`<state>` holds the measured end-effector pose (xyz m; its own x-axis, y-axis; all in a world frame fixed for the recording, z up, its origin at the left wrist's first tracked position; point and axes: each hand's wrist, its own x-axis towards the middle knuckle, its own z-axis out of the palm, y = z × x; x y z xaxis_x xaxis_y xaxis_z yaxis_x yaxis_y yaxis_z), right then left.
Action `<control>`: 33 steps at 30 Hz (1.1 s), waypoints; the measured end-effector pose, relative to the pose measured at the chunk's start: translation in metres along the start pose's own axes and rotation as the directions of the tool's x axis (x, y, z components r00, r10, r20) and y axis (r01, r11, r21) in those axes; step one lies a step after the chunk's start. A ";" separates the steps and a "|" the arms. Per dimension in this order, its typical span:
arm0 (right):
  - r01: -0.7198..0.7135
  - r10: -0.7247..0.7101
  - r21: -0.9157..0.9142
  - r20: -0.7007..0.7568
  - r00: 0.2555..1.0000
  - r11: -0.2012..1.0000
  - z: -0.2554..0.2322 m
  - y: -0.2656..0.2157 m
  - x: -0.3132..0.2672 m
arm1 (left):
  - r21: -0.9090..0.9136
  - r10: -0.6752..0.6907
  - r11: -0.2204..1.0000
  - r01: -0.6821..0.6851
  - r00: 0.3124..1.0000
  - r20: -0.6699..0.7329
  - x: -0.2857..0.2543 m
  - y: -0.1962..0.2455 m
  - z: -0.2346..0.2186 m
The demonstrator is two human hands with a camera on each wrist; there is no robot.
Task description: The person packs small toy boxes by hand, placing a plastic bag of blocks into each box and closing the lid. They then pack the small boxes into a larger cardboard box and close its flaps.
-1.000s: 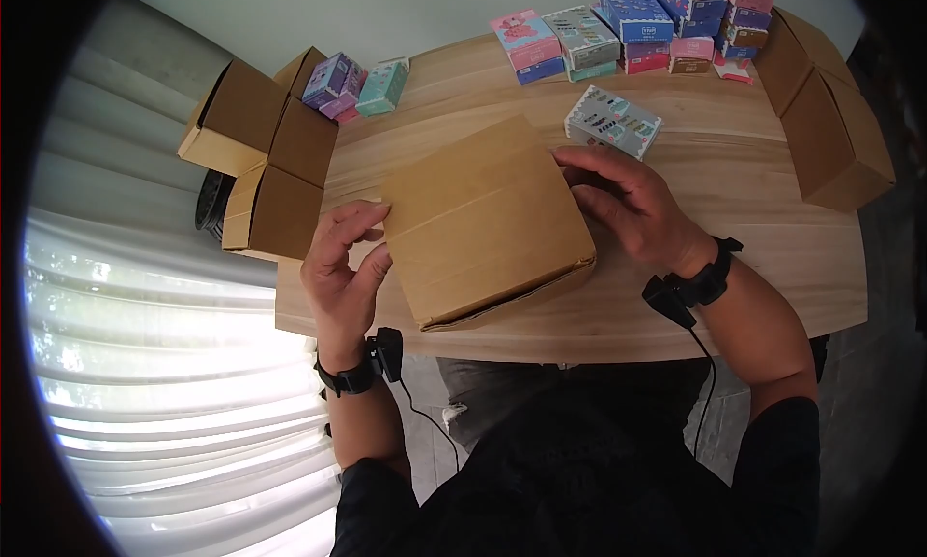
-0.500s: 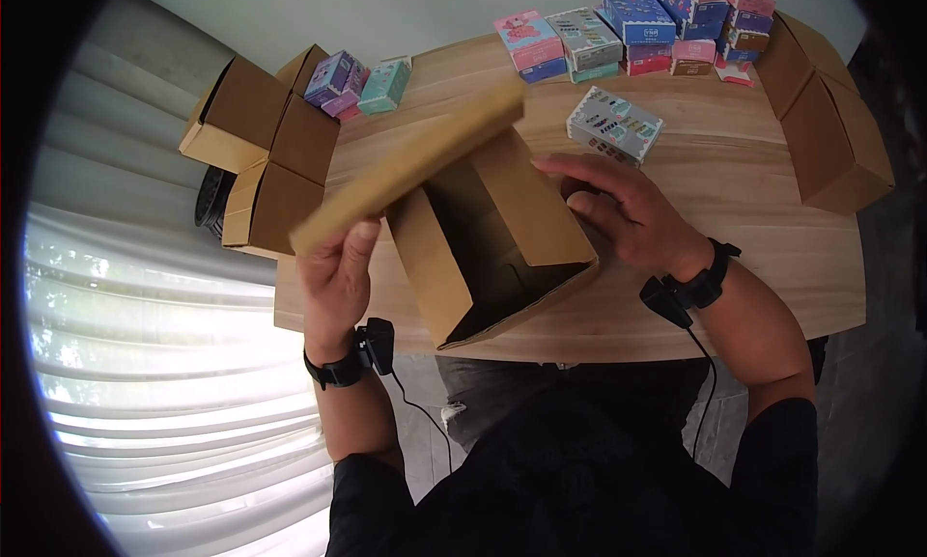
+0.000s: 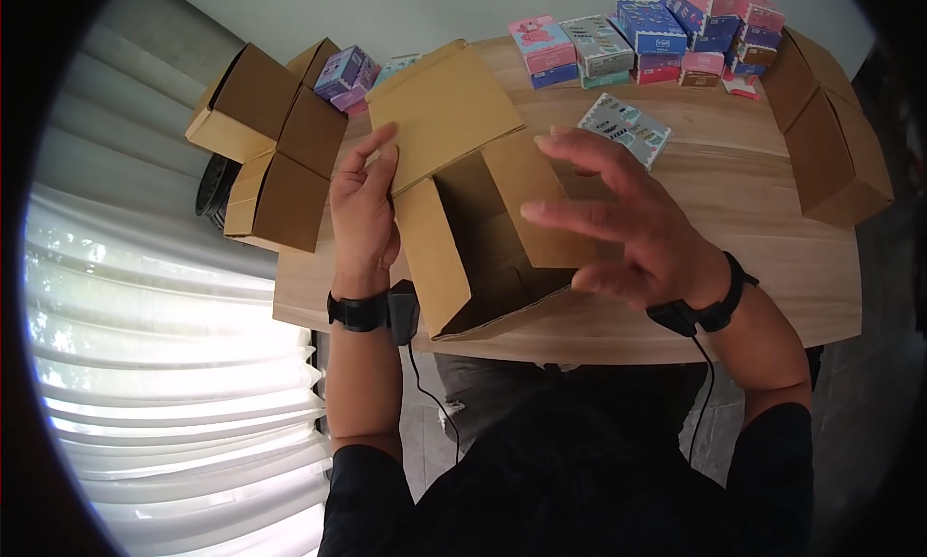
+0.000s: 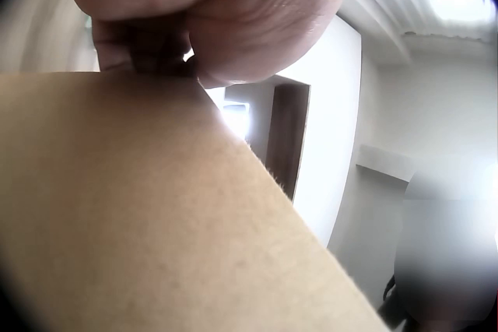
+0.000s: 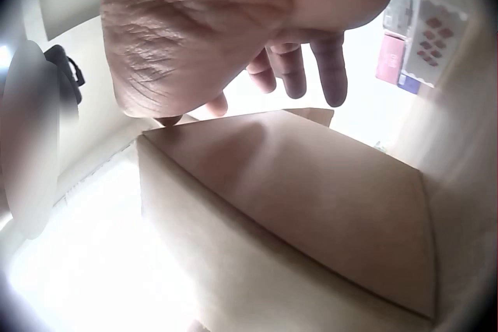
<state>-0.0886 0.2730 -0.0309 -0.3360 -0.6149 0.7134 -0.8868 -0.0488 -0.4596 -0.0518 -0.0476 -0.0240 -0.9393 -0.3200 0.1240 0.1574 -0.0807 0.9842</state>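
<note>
A brown cardboard box (image 3: 435, 258) stands on the table in the head view with its large lid flap (image 3: 444, 103) raised and tilted back; its inside looks bare. My left hand (image 3: 365, 209) is at the flap's left edge, thumb and fingers pinching it; in the left wrist view the hand (image 4: 257, 21) meets the cardboard (image 4: 140, 207). Over the box's right side flap, my right hand (image 3: 647, 229) hovers with its fingers spread and holds nothing. The right wrist view has that hand (image 5: 233, 28) above the cardboard (image 5: 311, 184).
A grey patterned box (image 3: 628, 129) lies behind my right hand. Stacks of colourful small boxes (image 3: 649, 28) line the back of the table (image 3: 753, 258). Open cardboard boxes stand at the left (image 3: 280, 200) and right (image 3: 838, 152); purple boxes (image 3: 346, 77) sit at the back left.
The lid flap has swung up and away from the box opening, with my left hand moving forward along with it. My right hand has lifted off the box side and spread its fingers.
</note>
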 end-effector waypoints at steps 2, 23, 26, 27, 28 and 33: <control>0.145 -0.127 -0.166 0.115 0.985 0.975 -0.005 -0.016 0.016 | 0.201 0.064 0.978 -0.056 0.997 -0.034 -0.002 0.001 -0.003; -0.279 0.255 -0.118 -0.183 0.949 0.953 0.011 -0.014 -0.002 | 0.388 0.631 0.576 -0.719 0.693 0.348 -0.075 0.024 -0.033; -0.328 0.317 -0.070 -0.139 0.938 0.942 0.016 -0.020 -0.008 | 0.296 0.549 0.732 -0.614 0.788 0.278 -0.082 0.010 -0.040; -0.386 0.381 -0.020 -0.124 0.916 0.922 0.016 -0.022 -0.011 | 0.259 0.504 0.791 -0.555 0.830 0.238 -0.086 0.006 -0.032; -0.435 0.436 0.032 -0.104 0.894 0.900 0.016 -0.023 -0.010 | 0.225 0.457 0.840 -0.493 0.868 0.196 -0.088 0.004 -0.028; -0.560 0.557 0.258 0.093 0.826 0.788 0.015 -0.011 -0.001 | 0.344 0.378 0.795 -0.500 0.851 0.364 -0.075 -0.027 -0.050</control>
<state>-0.0737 0.2622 -0.0344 -0.7414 -0.6079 0.2841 -0.4285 0.1031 -0.8976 0.0292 -0.0684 -0.0663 -0.8509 0.0404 0.5238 0.4901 0.4201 0.7637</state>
